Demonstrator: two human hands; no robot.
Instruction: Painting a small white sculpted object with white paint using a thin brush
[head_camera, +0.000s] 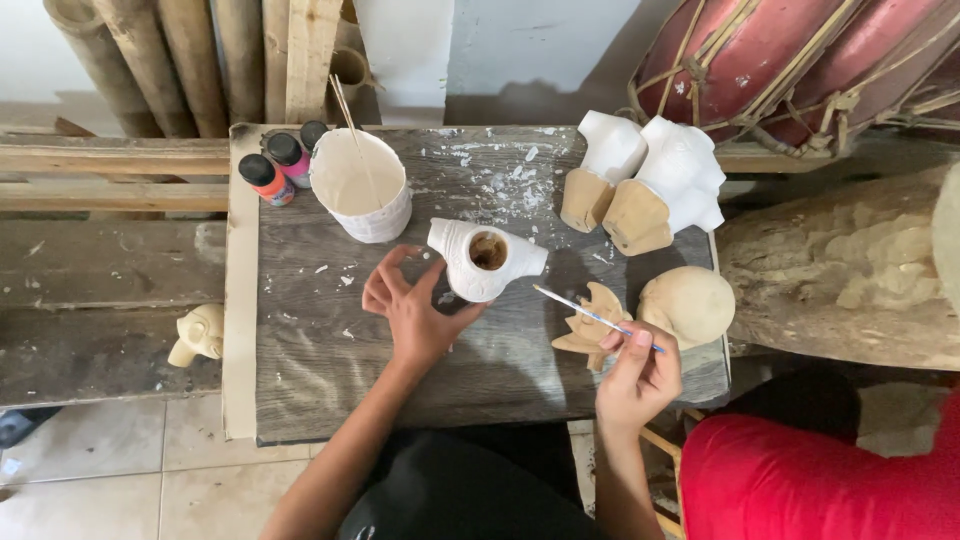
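Resting on the dark wooden board (330, 370), the left hand (412, 310) spreads its fingers loosely apart, thumb touching the white-painted carved figure (485, 260) lying near the board's middle. The right hand (638, 375) pinches a thin paintbrush (590, 315) tight, bristle tip pointing at that figure, just above an unpainted wooden carving (590, 325). A white paint cup (362, 190) stands behind.

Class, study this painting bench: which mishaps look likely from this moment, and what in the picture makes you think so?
The left hand touches the white-coated carving with only the thumb, so it might roll. The brush in the right hand hangs over the unpainted carving and may drip. The paint cup beside the bottles could tip.
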